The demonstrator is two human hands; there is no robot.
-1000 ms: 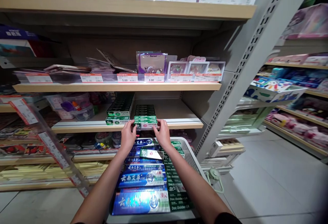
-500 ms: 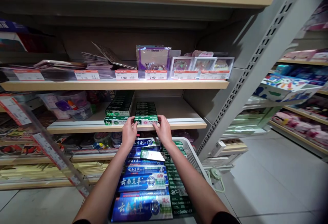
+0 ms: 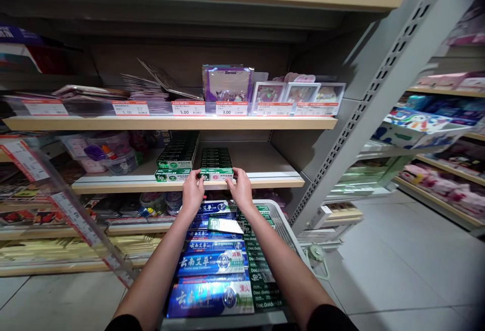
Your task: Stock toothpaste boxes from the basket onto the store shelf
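At the front of a row of dark green cartons, my left hand (image 3: 193, 191) and my right hand (image 3: 240, 187) close on the two ends of a green-and-white toothpaste box (image 3: 217, 176). The box lies at the front edge of the lower shelf (image 3: 261, 182). To its left, a longer row of green toothpaste boxes (image 3: 173, 165) runs back into the shelf. Below my forearms, a light grey basket (image 3: 290, 235) holds blue toothpaste boxes (image 3: 212, 293) and dark green ones (image 3: 265, 270). A small green-and-white box (image 3: 226, 225) lies tilted on the blue ones.
The upper shelf (image 3: 170, 124) carries price tags, flat packets and clear-fronted boxes (image 3: 227, 84). Plastic tubs (image 3: 109, 151) stand left on the lower shelf. A slanted price-tag strip (image 3: 71, 215) crosses the left foreground. A slotted metal upright (image 3: 364, 98) bounds the bay on the right.
The view has shifted slightly, and the shelf sits a little higher in it. Both hands stay on the ends of the front toothpaste box.
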